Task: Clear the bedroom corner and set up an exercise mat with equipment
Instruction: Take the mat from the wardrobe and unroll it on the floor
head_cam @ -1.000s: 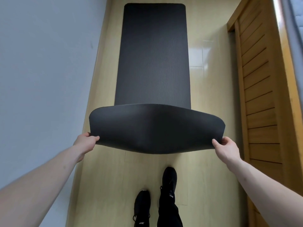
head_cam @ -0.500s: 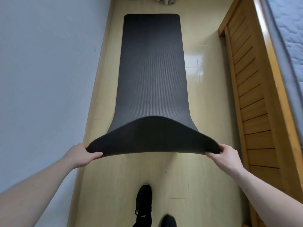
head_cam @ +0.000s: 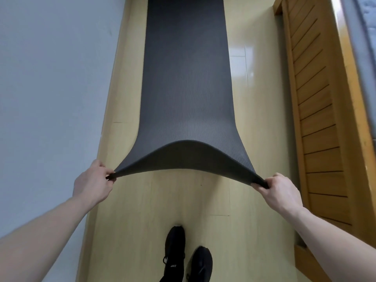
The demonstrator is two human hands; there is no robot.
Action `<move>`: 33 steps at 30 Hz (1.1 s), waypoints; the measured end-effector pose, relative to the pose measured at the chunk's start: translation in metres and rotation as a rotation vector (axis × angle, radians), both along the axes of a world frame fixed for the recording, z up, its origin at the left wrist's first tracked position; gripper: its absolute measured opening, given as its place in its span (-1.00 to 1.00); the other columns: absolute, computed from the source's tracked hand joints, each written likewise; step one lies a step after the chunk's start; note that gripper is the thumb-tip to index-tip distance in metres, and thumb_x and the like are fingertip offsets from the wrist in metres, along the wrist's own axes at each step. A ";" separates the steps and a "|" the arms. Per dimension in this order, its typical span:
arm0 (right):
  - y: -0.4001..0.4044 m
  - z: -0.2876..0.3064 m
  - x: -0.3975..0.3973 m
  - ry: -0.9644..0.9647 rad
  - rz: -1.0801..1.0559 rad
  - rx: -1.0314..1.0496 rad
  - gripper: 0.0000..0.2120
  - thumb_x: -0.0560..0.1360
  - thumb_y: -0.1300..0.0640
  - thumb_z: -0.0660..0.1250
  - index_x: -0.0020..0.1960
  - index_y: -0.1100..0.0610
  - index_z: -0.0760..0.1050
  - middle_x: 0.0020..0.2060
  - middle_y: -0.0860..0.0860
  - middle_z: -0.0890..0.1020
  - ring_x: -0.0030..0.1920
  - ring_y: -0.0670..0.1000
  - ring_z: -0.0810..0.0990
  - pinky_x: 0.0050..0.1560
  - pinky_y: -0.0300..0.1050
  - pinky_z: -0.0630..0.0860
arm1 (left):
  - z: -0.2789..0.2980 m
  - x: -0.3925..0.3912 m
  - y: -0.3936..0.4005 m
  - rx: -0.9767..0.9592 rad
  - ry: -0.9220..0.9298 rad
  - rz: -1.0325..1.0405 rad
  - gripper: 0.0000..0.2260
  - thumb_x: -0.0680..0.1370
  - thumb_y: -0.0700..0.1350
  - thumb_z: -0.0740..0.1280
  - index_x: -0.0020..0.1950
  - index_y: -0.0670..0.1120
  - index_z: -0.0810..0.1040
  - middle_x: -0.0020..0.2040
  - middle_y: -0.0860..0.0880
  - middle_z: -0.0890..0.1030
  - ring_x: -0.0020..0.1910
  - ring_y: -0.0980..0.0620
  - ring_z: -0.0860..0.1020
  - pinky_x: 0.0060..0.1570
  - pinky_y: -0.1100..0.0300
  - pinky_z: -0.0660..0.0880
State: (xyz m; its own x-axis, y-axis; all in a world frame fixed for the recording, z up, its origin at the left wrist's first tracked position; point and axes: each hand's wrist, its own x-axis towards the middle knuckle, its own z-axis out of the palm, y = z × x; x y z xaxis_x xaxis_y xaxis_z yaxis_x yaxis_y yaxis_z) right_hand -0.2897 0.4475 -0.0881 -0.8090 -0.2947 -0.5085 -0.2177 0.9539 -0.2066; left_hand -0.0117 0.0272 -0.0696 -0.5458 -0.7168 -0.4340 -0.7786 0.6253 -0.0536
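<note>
Lower now than a second ago, the near end of the dark grey exercise mat [head_cam: 186,82] has dropped from a broad raised flap into a shallow arch: its corners have been pulled outward and down, and the middle of the edge humps up between them with the shadowed underside showing beneath. From the head view, the left hand [head_cam: 92,183] pinches the near left corner, its fingers [head_cam: 108,177] clamped together on the edge of the mat, and the right hand [head_cam: 279,191] grips the near right corner with its fingers [head_cam: 262,190] curled round the edge. Both hands have spread wider and sunk toward the floor compared with the earlier frames, and both forearms reach in from the lower corners of the picture. Beyond the arch, the ribbed top of the mat lies flat on the pale wooden floor [head_cam: 142,220] and runs straight away from the person; its far end, seen earlier, is now cut off by the top of the frame. To the left of the mat rises a plain pale wall [head_cam: 53,88], with a strip of floor between them. To the right stands the slatted wooden side of a bed frame [head_cam: 317,119], apart from the mat, with a grey mattress edge [head_cam: 364,37] above it. Two black shoes [head_cam: 187,255] stand on the floor near the bottom edge, short of the lifted end of the mat; the left one is ahead of the right, where a second ago the right one led.
</note>
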 end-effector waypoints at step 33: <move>0.066 -0.141 0.140 -0.115 0.118 0.278 -0.65 0.53 0.26 0.34 0.11 -0.15 0.71 -0.16 -0.11 0.41 -0.10 0.00 0.50 -0.15 -0.08 0.65 | -0.138 0.127 0.051 0.394 -0.601 0.078 -0.17 0.46 -0.08 0.15 0.65 0.00 -0.20 0.48 0.00 0.36 0.06 0.00 0.55 0.02 0.14 0.56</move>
State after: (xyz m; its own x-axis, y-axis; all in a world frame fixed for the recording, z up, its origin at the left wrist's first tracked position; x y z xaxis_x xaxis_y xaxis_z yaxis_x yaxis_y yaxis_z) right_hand -0.1501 0.5130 -0.2292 -0.7101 -0.2203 -0.6687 -0.3210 0.9467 0.0290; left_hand 0.1153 0.0785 -0.2077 -0.0856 -0.4720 -0.8774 -0.7284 0.6305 -0.2681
